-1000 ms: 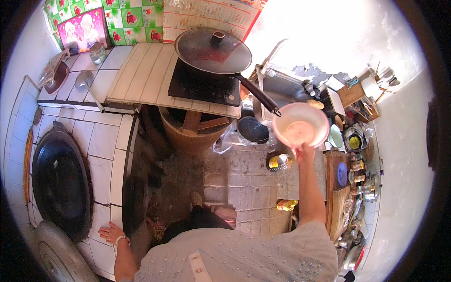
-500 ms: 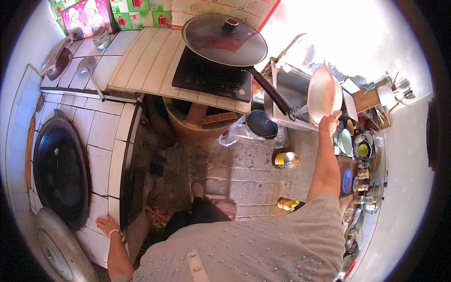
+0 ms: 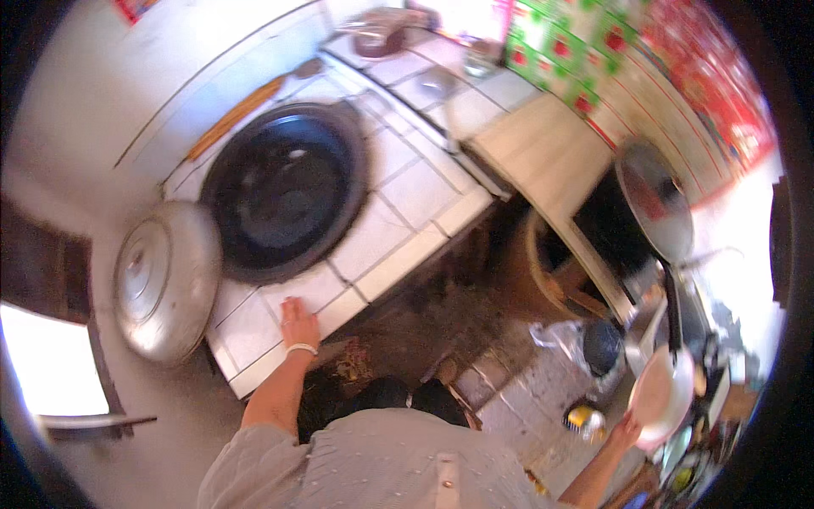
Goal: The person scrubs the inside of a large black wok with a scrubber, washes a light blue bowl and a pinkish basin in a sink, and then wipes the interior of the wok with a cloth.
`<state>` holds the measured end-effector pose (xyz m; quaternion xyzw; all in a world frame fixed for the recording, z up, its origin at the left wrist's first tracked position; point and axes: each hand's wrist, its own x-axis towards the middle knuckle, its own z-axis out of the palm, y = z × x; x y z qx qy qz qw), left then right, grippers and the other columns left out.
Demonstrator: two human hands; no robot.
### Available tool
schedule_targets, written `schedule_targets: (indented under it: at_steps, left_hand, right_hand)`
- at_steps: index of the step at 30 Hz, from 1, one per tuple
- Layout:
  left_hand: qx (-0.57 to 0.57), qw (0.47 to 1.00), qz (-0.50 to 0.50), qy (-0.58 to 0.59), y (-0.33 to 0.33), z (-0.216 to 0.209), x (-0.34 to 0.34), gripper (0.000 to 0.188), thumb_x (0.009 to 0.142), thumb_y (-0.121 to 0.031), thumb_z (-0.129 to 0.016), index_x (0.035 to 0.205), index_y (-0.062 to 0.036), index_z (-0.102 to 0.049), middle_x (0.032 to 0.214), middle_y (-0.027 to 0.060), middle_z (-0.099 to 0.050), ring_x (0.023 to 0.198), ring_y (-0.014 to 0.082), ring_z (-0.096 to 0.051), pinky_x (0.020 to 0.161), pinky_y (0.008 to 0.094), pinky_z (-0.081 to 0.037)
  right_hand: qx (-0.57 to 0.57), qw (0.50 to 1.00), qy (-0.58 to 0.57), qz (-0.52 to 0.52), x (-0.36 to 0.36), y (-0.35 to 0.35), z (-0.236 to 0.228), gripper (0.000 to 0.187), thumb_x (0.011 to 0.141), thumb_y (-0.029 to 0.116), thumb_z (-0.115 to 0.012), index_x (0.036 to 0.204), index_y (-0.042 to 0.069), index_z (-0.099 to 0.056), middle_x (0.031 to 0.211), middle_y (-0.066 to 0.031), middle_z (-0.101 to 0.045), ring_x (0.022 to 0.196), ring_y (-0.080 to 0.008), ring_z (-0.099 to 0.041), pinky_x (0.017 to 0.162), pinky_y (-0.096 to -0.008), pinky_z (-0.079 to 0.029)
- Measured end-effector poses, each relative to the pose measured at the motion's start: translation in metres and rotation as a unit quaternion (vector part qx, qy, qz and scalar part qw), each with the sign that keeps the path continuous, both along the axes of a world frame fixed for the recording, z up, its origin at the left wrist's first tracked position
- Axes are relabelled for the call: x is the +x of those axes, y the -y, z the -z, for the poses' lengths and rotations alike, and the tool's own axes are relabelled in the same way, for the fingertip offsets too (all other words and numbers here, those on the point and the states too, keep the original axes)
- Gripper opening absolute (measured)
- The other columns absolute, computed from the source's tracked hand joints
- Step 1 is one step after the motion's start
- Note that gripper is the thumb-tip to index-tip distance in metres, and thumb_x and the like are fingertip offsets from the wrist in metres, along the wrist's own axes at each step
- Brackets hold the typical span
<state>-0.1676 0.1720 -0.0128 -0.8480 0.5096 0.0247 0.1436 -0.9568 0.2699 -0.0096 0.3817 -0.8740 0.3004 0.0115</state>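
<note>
My right hand grips the rim of a pale pinkish-white basin at the lower right. The basin is tilted, its inside partly facing me, and I cannot tell whether anything is in it. My left hand lies flat, fingers stretched out, on the front edge of the white tiled counter. Just beyond it sits a large dark wok, set into the tiles, with some glare on its inner surface. A big round metal lid leans at the counter's left end, beside the wok.
A glass-lidded frying pan rests on a black cooktop at the right. Below are a wooden-looking tub, a black pot and a bottle with a yellow label. Wooden sticks lie behind the wok.
My view has swung left, toward the wok. The basin, still in my right hand, has come away from above the sink area and is lower. My left hand stays on the counter edge.
</note>
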Motion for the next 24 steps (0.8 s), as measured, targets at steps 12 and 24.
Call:
schedule_targets:
  at_steps: [12,24]
  left_hand:
    - [-0.135,0.986,0.039,-0.088,-0.049,0.010,0.081,0.053,0.082,-0.027,-0.051,0.130,-0.0124,-0.036,0.139,0.0050,-0.029,0.131,0.0241,-0.022,0.106,0.0465,-0.016]
    - [-0.148,0.973,0.026,-0.172,-0.049,-0.004,0.096,0.049,0.083,-0.033,-0.049,0.128,-0.0154,-0.041,0.138,0.0030,-0.032,0.131,0.0222,-0.021,0.107,0.0473,-0.012]
  right_hand:
    - [-0.140,0.594,0.788,-0.080,0.355,0.093,-0.039,0.050,0.070,0.002,-0.049,0.119,-0.002,-0.042,0.118,-0.0137,-0.052,0.101,-0.0256,-0.055,0.086,-0.0351,-0.048]
    - [0.133,0.667,0.627,-0.380,0.706,0.334,-0.055,0.049,0.078,0.001,-0.046,0.125,0.002,-0.031,0.113,-0.0176,-0.048,0.091,-0.0278,-0.058,0.062,-0.0371,-0.057]
